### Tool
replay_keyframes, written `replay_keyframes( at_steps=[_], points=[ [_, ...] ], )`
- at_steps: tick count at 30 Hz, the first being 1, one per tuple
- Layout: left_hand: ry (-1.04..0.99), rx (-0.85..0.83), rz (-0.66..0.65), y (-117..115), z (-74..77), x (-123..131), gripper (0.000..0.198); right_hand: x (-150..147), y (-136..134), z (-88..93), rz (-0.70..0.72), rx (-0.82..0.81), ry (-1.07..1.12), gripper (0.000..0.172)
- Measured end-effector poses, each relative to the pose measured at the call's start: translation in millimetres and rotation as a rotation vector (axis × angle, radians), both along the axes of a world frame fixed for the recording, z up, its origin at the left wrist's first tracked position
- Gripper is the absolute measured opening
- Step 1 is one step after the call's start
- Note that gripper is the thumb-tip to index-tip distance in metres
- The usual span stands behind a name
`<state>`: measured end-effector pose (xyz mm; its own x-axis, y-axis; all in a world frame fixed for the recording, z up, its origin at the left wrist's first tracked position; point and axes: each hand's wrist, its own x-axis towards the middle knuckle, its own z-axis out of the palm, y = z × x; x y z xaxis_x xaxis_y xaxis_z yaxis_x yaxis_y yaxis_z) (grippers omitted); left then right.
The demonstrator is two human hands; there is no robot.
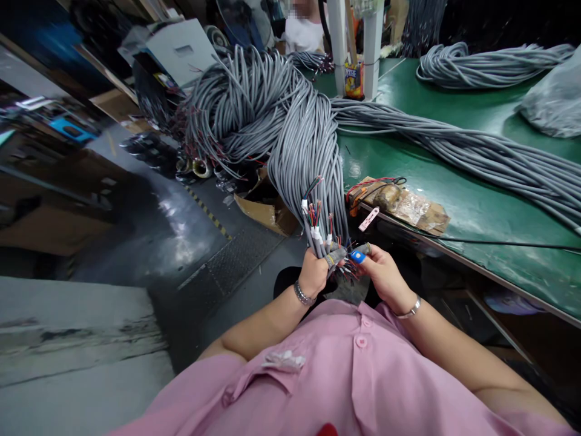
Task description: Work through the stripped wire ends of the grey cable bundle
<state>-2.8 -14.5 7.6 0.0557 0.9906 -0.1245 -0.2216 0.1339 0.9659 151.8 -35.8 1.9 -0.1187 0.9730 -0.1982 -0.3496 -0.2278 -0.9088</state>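
My left hand [316,270] is closed around several grey cables [321,243], whose stripped ends stick up with coloured wires showing. Its thumb wears a grey finger cover with a yellow band. Close beside it, my right hand [385,270] pinches at thin wire ends in front of the left thumb. A blue cover [358,257] sits on the right thumb and a grey one on a finger. Exactly which wires lie between those fingertips is too small to make out. Behind both hands hangs a thick bundle of grey cable [308,139], draped over the table edge.
On the green table [503,254] lie a long cable run [454,142], a coiled bundle [481,65] and a plastic bag [556,100]. A taped wooden block [403,206] sits at its edge. An open cardboard box [267,209] is on the floor. Another person [305,30] is at the back.
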Motion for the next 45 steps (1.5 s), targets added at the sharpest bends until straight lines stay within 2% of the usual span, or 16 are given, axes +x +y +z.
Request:
replay_keyframes(
  at_steps=[6, 11, 14, 17, 21, 24, 26, 28, 30, 34, 38, 45],
  points=[
    [-0.009, -0.001, 0.0, 2.0, 0.4, 1.0, 0.024, -3.4, -5.6, -10.5, 0.022, 0.015, 0.041, 0.029],
    [0.006, -0.063, -0.206, 9.7, 11.8, -8.7, 0.025, 10.8, 0.3, -18.7, 0.008, 0.008, 0.12, 0.028],
    [-0.02, -0.105, -0.344, 17.8, 19.7, -14.3, 0.024, 24.7, 15.3, -21.4, -0.077, -0.025, 0.193, 0.039],
    [-0.061, -0.164, -0.443, 27.0, 27.2, -12.7, 0.024, 32.8, 35.2, -15.4, -0.063, -0.086, 0.256, 0.047],
    [-0.123, -0.207, -0.514, 38.0, 33.3, -2.2, 0.027, 30.8, 53.7, -2.4, 0.029, -0.048, 0.268, 0.042],
    [-0.164, -0.211, -0.551, 45.0, 31.7, 3.6, 0.025, 25.5, 57.0, -2.3, -0.117, 0.074, 0.156, 0.035],
    [-0.192, -0.21, -0.563, 48.9, 28.4, 5.5, 0.023, 22.5, 56.9, -6.1, -0.276, 0.165, 0.043, 0.036],
    [-0.221, -0.214, -0.554, 52.0, 24.8, 7.0, 0.022, 19.8, 57.3, -9.3, -0.365, 0.223, -0.011, 0.04],
    [-0.239, -0.217, -0.545, 54.2, 21.9, 9.0, 0.021, 17.1, 59.1, -9.8, -0.329, 0.211, 0.042, 0.044],
    [-0.246, -0.199, -0.546, 57.1, 17.0, 13.9, 0.021, 11.9, 64.0, -5.7, -0.16, 0.072, 0.302, 0.046],
    [-0.221, -0.205, -0.556, 59.7, 11.7, 16.2, 0.023, 8.9, 67.1, -3.8, -0.171, 0.003, 0.444, 0.042],
    [-0.169, -0.213, -0.566, 60.1, 6.1, 15.8, 0.021, 5.6, 69.2, -2.8, -0.215, -0.021, 0.492, 0.038]
  ],
)
